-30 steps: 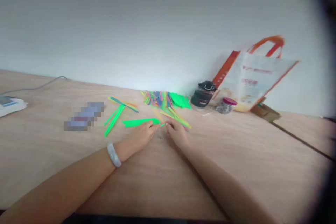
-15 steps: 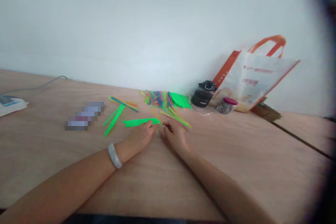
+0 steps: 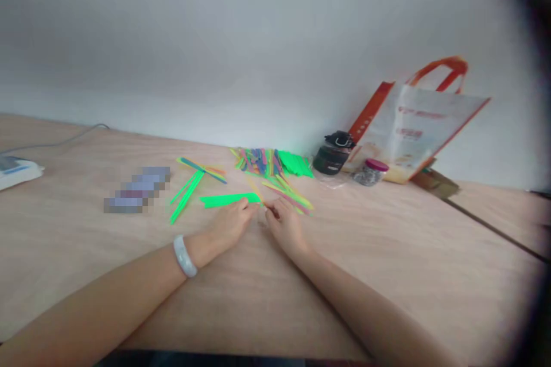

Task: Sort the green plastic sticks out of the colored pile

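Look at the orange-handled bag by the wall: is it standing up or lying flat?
Standing up. The bag leans against the wall, handles raised above it, its base on the table.

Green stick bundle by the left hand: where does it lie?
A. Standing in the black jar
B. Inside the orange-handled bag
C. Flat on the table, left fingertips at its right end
C: the green stick bundle lies flat on the table, with the left hand at its right end.

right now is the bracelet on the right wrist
No, the pale bracelet sits on the wrist of the left hand; the right hand has a bare wrist.
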The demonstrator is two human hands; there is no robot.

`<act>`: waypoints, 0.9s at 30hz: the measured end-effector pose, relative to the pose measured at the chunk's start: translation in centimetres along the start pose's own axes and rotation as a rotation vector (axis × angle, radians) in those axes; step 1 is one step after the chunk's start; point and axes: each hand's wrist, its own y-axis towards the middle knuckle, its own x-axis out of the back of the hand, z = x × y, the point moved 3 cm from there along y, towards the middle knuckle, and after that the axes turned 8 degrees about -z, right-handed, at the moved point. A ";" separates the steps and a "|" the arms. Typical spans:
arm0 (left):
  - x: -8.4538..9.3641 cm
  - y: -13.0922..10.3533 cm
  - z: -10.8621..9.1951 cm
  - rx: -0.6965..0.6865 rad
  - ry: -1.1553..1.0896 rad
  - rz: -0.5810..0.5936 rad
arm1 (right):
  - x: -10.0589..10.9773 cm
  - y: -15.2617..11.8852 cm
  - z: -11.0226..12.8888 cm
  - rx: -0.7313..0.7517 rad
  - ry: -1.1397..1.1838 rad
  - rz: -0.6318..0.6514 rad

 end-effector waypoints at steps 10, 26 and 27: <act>3.0 0.4 4.1 0.262 0.278 -0.056 | 0.9 1.2 -4.7 -0.104 -0.108 -0.059; 3.8 0.3 6.3 0.244 0.401 -0.050 | 2.7 2.2 -7.7 -0.083 -0.709 0.110; 3.4 0.4 5.7 0.170 0.354 -0.039 | 2.8 2.2 -7.7 -0.097 -0.717 0.110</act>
